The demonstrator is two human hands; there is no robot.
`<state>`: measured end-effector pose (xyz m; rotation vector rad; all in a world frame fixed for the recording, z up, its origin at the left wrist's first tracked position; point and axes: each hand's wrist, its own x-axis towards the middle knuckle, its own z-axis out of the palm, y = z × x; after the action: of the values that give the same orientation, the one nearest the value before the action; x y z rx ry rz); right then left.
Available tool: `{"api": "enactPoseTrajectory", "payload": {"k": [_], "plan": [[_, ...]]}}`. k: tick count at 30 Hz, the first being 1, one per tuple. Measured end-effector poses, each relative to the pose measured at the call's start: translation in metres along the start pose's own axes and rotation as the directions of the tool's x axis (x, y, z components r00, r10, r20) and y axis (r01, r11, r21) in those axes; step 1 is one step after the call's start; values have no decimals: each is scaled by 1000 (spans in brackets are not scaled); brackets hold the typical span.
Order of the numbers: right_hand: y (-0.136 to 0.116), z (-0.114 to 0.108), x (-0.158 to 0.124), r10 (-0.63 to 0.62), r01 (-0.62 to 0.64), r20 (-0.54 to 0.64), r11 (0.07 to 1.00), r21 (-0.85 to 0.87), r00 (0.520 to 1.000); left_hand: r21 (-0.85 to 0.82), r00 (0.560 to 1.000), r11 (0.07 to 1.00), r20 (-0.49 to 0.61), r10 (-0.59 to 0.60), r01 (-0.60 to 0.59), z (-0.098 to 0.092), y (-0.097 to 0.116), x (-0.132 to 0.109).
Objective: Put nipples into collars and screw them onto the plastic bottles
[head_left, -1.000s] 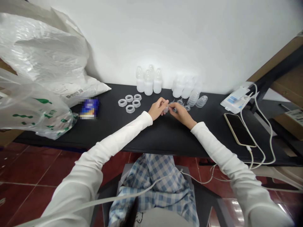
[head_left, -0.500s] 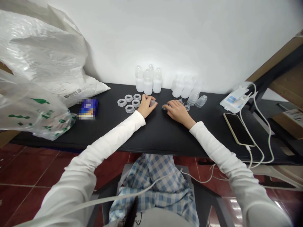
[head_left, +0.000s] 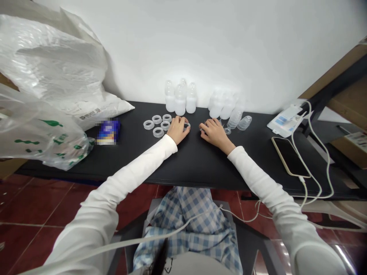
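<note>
My left hand (head_left: 178,130) is closed on a translucent bottle collar ring (head_left: 187,126), whose edge shows past my fingertips. Just left of it, several matching collar rings (head_left: 158,132) lie flat on the black table (head_left: 189,168). My right hand (head_left: 213,133) curls over a small clear piece that looks like a bottle teat (head_left: 201,129), mostly hidden beneath the fingers. Beside that hand lie more clear teats (head_left: 227,130). Behind my left hand, several capped white baby bottles (head_left: 180,103) stand upright.
Against the wall stand several pale bottles (head_left: 215,109), with clear caps (head_left: 244,123) at their right. Plastic bags (head_left: 51,72) and a blue packet (head_left: 109,131) occupy the left. A phone (head_left: 290,156), white cables and a white pouch (head_left: 283,120) lie at the right.
My left hand turns slightly, and more of the collar ring shows at its fingertips. My right fingers have drawn in over the clear piece, which is now more hidden.
</note>
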<state>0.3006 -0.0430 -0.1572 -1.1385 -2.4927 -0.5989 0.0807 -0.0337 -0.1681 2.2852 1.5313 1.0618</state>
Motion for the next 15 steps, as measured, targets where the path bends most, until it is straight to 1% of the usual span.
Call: {"api": "enactPoseTrajectory", "payload": {"k": [2, 4, 7, 9, 12, 15], "plan": [[2, -2, -2, -7, 7, 14, 1000, -6, 1000, 73, 999, 997, 2, 35, -35, -2, 2, -1], [5, -4, -4, -8, 7, 26, 1000, 21, 1000, 99, 999, 994, -3, 50, -49, -4, 3, -1], [8, -8, -6, -18, 16, 43, 999, 45, 999, 141, 1000, 990, 1, 9, -9, -7, 7, -1], [10, -9, -7, -19, 19, 61, 1000, 3, 998, 232, 999, 973, 25, -22, 16, -10, 10, -2], [14, -11, -9, 6, 2, 93, 996, -89, 996, 385, 996, 922, 61, -61, 33, -15, 16, -3], [18, -12, -11, 29, -15, 103, 991, -133, 994, 464, 992, 883, 64, -109, 67, -19, 19, -4]]}}
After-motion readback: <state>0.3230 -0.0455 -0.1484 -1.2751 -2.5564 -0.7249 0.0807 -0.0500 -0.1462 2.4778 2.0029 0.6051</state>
